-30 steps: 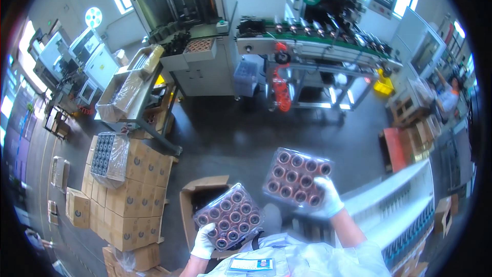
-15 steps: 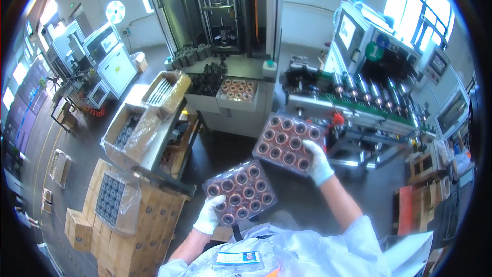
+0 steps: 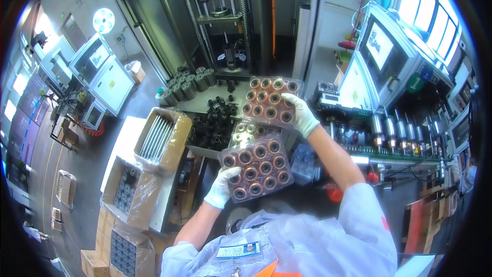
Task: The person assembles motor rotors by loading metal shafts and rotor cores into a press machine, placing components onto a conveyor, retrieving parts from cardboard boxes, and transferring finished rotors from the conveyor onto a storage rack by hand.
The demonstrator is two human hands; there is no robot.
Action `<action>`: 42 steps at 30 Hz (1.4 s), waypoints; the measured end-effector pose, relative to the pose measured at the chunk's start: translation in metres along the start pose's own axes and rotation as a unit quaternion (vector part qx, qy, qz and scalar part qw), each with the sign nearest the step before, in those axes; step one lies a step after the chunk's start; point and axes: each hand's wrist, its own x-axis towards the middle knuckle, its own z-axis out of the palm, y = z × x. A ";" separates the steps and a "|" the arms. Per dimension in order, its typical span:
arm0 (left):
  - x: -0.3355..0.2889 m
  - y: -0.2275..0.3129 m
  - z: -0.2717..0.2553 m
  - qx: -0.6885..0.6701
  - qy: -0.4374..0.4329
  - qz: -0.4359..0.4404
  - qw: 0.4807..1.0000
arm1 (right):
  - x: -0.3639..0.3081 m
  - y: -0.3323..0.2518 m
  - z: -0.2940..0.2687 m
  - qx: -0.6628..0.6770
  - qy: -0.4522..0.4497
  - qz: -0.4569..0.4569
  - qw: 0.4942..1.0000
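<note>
**2 trays in hand, neither set down; pick-up looks done, put-down not**

Left hand (image 3: 223,189): gloved, clamped on the left corner of the lower tray (image 3: 288,169), thumb over the top. Right hand (image 3: 301,115): gloved, grasping the right edge of the upper tray (image 3: 298,85), thumb on top, fingers mostly hidden underneath.

Location: lower tray is in front of the body, tilted. Upper tray is farther out, over the front part of the bench (image 3: 190,104) as seen from the head view. Can't tell if it touches anything below.

Done: both trays are lifted and loaded. I count 12 copper-coloured rings (image 3: 265,172) in the lower tray; upper tray shows about 12, with the thumb partly over 1.

Left: neither tray is released, and no pocket I can see is bare. A third tray (image 3: 251,137) shows between the 2, also with rings; mostly covered, so no count.

Nearby: heap of dark toothed parts (image 3: 212,125) left of the third tray, grey cylinders (image 3: 192,83) behind the heap, press (image 3: 221,18) at the back. Neither hand touches those.

My read: mid-carry, roughly halfway through handling these 2 trays. Can't judge overall count.
</note>
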 end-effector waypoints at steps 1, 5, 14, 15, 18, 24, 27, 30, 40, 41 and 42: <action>0.023 0.008 -0.004 -0.006 -0.014 -0.016 1.000 | 0.021 -0.002 -0.011 -0.001 0.014 0.003 1.000; 0.095 0.025 -0.039 0.024 -0.011 -0.057 0.998 | 0.074 -0.007 -0.018 -0.008 0.046 0.040 0.998; 0.194 0.057 -0.085 0.066 -0.012 -0.193 0.979 | 0.138 0.001 -0.062 -0.111 0.226 0.064 0.966; 0.199 0.061 -0.083 0.079 -0.008 -0.209 0.975 | 0.142 -0.001 -0.067 -0.093 0.229 0.082 0.966; 0.215 0.064 -0.083 0.071 0.004 -0.252 0.965 | 0.148 -0.004 -0.047 -0.127 0.250 0.094 0.955; 0.223 0.065 -0.065 0.148 0.022 -0.214 0.965 | 0.144 -0.010 -0.031 -0.382 0.253 0.145 0.877; 0.225 0.076 -0.063 0.203 0.049 -0.223 0.952 | 0.133 0.003 -0.035 -0.566 0.246 0.076 0.783; 0.215 0.077 -0.055 0.241 0.062 -0.191 0.950 | 0.083 0.020 -0.012 -0.683 0.263 -0.047 0.680; 0.197 0.055 -0.068 0.298 0.049 -0.117 0.946 | -0.037 0.139 -0.042 -0.216 0.260 -0.034 0.940; 0.198 0.058 -0.067 0.300 0.053 -0.131 0.943 | -0.039 0.143 -0.041 -0.215 0.271 -0.044 0.937; 0.200 0.060 -0.066 0.302 0.057 -0.129 0.943 | -0.041 0.143 -0.038 -0.213 0.268 -0.042 0.939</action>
